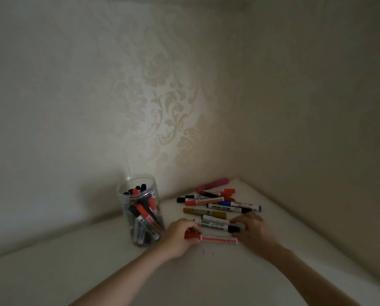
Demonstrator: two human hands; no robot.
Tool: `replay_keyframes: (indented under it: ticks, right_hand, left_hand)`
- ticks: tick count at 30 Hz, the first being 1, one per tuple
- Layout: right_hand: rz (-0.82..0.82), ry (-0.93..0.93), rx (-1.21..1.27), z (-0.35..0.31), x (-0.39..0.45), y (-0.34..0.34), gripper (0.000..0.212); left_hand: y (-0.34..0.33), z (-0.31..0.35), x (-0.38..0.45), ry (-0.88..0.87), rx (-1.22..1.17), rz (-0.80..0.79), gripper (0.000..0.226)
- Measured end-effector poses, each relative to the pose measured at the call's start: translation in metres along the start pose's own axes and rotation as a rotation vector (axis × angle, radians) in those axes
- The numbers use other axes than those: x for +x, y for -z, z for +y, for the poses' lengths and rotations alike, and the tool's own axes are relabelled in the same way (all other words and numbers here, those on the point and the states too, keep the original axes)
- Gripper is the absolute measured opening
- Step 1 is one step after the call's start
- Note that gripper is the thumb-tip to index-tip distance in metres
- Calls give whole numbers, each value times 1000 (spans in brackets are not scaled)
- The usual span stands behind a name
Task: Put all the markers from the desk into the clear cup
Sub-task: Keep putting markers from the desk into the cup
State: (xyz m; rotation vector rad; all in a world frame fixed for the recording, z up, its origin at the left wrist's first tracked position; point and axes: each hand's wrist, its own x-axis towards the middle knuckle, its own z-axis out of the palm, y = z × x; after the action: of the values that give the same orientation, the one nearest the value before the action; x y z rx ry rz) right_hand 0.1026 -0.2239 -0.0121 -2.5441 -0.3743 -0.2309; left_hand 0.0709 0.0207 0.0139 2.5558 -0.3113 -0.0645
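Dim corner of a white desk (96, 268) against pale floral-patterned wallpaper (158, 102). Toward the left, upright on the desk, a tall clear plastic cup (141, 209), already crowded with red- and black-capped markers leaning at mixed angles. To the right of the cup, a loose heap of markers still flat on the desktop: a pink highlighter (212, 184) farthest back near the wall, then red, black and blue-capped white barrels overlapping one another, then an olive-gold marker (203, 212) lying alone across the front of the heap. Nearest, a white marker with a red cap (210, 238), lying flat and crosswise, cap end to the left. Left hand (180, 237) just right of the cup's base, fingers curled down around that red cap, grasping it. Right hand (254, 230) opposite, thumb and fingers pinched on the black cap of a white-barrelled marker (215, 225) that lies just behind the red-capped one. Both forearms bare, reaching in from the bottom edge, hands low on the desk surface with the two markers between them
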Motion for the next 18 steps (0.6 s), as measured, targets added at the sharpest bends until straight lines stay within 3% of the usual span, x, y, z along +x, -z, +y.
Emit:
replay_keyframes:
  ticks: [6,10,13,15,18]
  right_hand:
    - [64,56,31,-6,3,-12,20]
    - [-21,-20,-125,-15,2,-6,25]
    - [-59,-49,-199,-24,-5,-2,19]
    - [-46,-20,-132,-30,-10,0,7]
    - [14,30,-47,-36,-13,3,18]
  left_hand:
    - [32,6,-9,27,-296,176,15]
    - [61,15,-18,-18,-450,320,15]
    - [90,23,-30,-73,-569,410,29]
    - [115,25,-39,-103,-698,519,35]
    - [160,18,-56,-107,-796,721,31]
